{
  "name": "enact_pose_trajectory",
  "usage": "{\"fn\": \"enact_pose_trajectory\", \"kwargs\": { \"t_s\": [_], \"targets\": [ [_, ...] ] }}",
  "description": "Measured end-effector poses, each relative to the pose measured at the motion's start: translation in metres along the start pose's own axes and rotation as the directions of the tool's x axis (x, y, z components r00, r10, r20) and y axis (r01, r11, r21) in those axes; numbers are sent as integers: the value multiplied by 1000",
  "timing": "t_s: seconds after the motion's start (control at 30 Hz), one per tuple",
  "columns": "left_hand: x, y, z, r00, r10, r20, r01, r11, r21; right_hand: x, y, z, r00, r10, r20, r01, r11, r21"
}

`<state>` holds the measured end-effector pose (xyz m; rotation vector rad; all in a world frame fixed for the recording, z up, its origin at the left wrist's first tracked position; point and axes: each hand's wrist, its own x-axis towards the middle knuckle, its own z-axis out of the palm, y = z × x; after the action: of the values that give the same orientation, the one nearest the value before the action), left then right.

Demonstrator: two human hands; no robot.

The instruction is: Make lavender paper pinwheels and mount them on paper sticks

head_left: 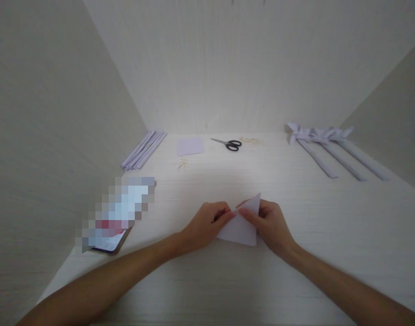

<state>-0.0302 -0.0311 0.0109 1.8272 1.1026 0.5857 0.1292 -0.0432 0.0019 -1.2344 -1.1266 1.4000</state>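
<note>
A sheet of pale paper (243, 228), partly folded, is held between both hands near the middle of the table. My left hand (209, 224) is closed, its thumb and fingers pinching the paper's upper left edge. Opposite it, my right hand (270, 224) grips the paper with the thumb lying across the front and the other fingers behind. One pointed corner sticks up beside the right fingers. Parts of the paper are hidden under the thumbs.
Scissors with black handles (232, 145) lie at the back, beside a square paper sheet (190, 146). Rolled paper sticks (144, 151) are at the back left. Paper pinwheel-like pieces on sticks (343, 154) rest at the right. A phone (112, 242) stands left; thin scraps (182, 164) lie behind my hands.
</note>
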Motion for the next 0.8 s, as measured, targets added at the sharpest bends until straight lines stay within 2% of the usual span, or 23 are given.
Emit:
{"fn": "enact_pose_trajectory", "kwargs": {
  "t_s": [0.2, 0.37, 0.47, 0.57, 0.67, 0.73, 0.77, 0.8],
  "targets": [
    [-1, 5, 3, 998, 54, -26, -52, 996, 77, -3, 0, 1, 997, 60, -46, -60, 998, -17],
    [0, 8, 0, 994, 105, -34, -99, 983, 154, 2, 1, -5, 997, 44, -66, -32, 985, 167],
    [0, 8, -1, 994, 95, -47, -85, 980, 177, 7, -2, -9, 988, 21, -156, 26, 955, 296],
    [0, 7, -1, 994, 94, -54, -84, 983, 165, 13, -8, -14, 979, 11, -203, 60, 937, 343],
    [-4, 5, 1, 994, 85, -75, -74, 988, 132, 17, -14, -23, 956, -53, -289, 156, 926, 344],
    [-7, 4, 2, 993, 69, -96, -59, 994, 96, 18, -17, -30, 899, -143, -415, 293, 899, 326],
    [-9, 3, 3, 993, 60, -103, -53, 996, 72, 18, -17, -32, 873, -203, -445, 353, 890, 288],
    [-10, 2, 4, 993, 51, -109, -46, 998, 46, 17, -16, -32, 871, -259, -418, 381, 892, 242]
  ]
}}
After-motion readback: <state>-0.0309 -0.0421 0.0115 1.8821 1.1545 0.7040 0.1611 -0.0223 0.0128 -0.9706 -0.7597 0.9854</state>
